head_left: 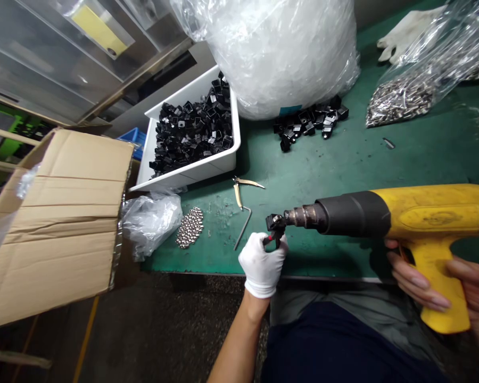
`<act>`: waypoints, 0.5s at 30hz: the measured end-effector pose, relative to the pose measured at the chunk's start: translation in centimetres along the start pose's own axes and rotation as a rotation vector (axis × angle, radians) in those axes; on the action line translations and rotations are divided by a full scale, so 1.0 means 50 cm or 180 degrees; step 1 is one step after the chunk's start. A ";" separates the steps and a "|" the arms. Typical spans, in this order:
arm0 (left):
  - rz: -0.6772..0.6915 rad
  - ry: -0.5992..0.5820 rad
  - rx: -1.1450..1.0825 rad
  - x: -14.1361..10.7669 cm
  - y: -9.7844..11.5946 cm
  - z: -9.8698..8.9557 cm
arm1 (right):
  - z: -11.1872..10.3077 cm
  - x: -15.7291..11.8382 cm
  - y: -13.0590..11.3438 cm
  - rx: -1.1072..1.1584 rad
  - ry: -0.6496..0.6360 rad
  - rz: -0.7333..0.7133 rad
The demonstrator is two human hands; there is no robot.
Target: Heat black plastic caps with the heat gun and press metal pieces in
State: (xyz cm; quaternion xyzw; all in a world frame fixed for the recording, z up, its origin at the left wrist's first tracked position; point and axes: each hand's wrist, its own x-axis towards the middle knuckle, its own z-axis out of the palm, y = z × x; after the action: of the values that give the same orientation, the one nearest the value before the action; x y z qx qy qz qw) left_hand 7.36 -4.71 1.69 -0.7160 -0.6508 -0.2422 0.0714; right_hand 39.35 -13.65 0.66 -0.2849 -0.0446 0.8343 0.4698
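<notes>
My left hand [263,264], in a white glove, is closed around the handles of what look like small pliers [268,240] with black and red grips. At their far end sits a small black plastic part [272,221]; how the jaws meet it is hidden. My bare right hand [427,284] wraps the grip of a yellow heat gun [431,213]. The gun's stepped metal nozzle [305,217] points left, right beside the black part. Just left of my gloved hand, a hex key [243,229] and cream-handled nippers [239,192] lie on the green table [323,170].
A white bin [191,173] full of black parts stands at the back left. Loose black parts [311,121] lie below a large plastic bag [287,53]. Metal pieces form a patch [190,227] and fill a bag [401,101]. A cardboard box [75,213] stands left; a glove [409,32] lies far right.
</notes>
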 end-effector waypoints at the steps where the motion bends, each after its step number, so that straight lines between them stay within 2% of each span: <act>1: -0.0005 -0.0003 0.0004 0.000 0.000 0.000 | 0.001 0.001 0.000 -0.0001 0.0016 -0.0009; 15: -0.0172 -0.0010 0.0074 0.001 0.003 -0.001 | -0.004 0.005 -0.011 -0.0246 -0.0189 0.0134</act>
State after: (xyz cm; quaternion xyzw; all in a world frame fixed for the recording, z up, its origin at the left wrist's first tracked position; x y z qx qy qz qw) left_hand 7.50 -4.69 1.80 -0.6977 -0.6727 -0.2354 0.0721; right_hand 39.75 -13.18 0.56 -0.2789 -0.0848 0.8498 0.4393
